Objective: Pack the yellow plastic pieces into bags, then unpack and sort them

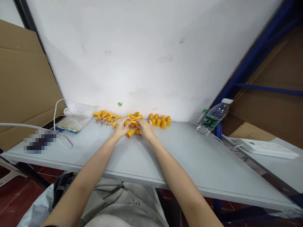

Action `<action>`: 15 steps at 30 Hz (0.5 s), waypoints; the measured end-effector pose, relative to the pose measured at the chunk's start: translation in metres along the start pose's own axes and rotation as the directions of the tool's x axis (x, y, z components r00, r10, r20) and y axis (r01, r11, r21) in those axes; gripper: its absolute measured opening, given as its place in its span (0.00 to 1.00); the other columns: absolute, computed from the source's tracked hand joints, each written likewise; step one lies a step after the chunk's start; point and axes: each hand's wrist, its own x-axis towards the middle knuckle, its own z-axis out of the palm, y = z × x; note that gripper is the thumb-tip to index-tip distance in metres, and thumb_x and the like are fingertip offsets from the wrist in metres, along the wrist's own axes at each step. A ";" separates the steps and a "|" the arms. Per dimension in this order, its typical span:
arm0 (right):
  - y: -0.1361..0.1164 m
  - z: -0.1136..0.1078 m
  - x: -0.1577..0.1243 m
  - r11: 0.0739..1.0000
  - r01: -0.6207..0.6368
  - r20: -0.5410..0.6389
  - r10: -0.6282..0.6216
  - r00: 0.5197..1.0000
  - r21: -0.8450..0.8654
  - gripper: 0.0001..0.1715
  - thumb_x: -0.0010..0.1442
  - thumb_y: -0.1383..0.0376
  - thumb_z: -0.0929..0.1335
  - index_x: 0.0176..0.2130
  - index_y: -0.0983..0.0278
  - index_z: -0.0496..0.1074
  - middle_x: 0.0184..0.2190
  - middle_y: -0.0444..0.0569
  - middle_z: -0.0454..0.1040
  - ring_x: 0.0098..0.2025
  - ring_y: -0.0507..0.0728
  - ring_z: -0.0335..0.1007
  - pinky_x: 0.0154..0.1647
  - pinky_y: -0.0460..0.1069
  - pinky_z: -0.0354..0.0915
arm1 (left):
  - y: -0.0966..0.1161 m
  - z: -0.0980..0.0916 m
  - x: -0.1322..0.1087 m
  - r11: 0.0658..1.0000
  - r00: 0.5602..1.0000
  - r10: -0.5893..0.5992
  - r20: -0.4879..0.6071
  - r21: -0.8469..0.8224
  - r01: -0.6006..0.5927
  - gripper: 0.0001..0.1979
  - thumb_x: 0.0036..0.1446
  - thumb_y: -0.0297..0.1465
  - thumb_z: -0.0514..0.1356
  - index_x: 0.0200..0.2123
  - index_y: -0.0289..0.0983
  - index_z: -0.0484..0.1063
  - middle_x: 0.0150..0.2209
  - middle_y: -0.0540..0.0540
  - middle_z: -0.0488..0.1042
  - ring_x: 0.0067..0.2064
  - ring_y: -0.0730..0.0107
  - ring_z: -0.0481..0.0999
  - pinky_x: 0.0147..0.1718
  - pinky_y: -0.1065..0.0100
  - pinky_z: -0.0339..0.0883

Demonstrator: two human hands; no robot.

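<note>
My left hand [120,127] and my right hand [146,128] rest on either side of a loose pile of yellow plastic cone-shaped pieces [129,134], fingers curled inward around them. Fingertips and some pieces are partly hidden. Left of the pile lies a group of yellow handles [106,115] with thin metal spirals, looking like corkscrews; one handle [110,123] lies near my left hand. To the right, several yellow cup-shaped pieces [163,124] stand upright in rows beside my right hand.
The grey table [189,160] meets a white panel [151,63] at the back. A clear plastic bag [77,121] and white cables [55,108] are at left. A water bottle [214,116] leans at right, near a white power strip [270,148]. Cardboard [21,85] borders the left side.
</note>
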 end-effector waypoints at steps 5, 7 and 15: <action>0.001 -0.003 0.000 0.990 -0.077 -0.102 0.065 0.993 -0.119 0.08 0.63 0.70 0.62 0.38 0.61 0.70 0.40 0.54 0.74 0.44 0.62 0.65 0.46 0.55 0.52 | -0.005 0.004 0.007 0.870 0.942 -0.335 0.017 -0.378 0.316 0.11 0.52 0.30 0.63 0.39 0.37 0.68 0.33 0.49 0.73 0.20 0.77 0.70 0.23 0.69 0.68; 0.007 -0.005 -0.002 0.984 -0.138 -0.155 0.119 0.981 -0.116 0.09 0.62 0.71 0.61 0.38 0.62 0.69 0.40 0.54 0.73 0.44 0.62 0.64 0.47 0.56 0.52 | -0.008 -0.001 0.010 0.807 0.912 -0.410 -0.003 -0.467 0.361 0.12 0.51 0.29 0.64 0.38 0.36 0.66 0.29 0.51 0.72 0.18 0.78 0.69 0.20 0.70 0.67; 0.044 -0.015 -0.011 0.870 -0.461 -0.458 0.486 0.745 0.173 0.14 0.61 0.60 0.62 0.46 0.62 0.69 0.50 0.58 0.68 0.53 0.66 0.59 0.54 0.62 0.51 | -0.027 -0.019 0.022 0.768 0.832 -0.504 -0.231 -0.561 0.309 0.12 0.56 0.34 0.62 0.41 0.38 0.64 0.32 0.49 0.74 0.29 0.75 0.78 0.26 0.74 0.68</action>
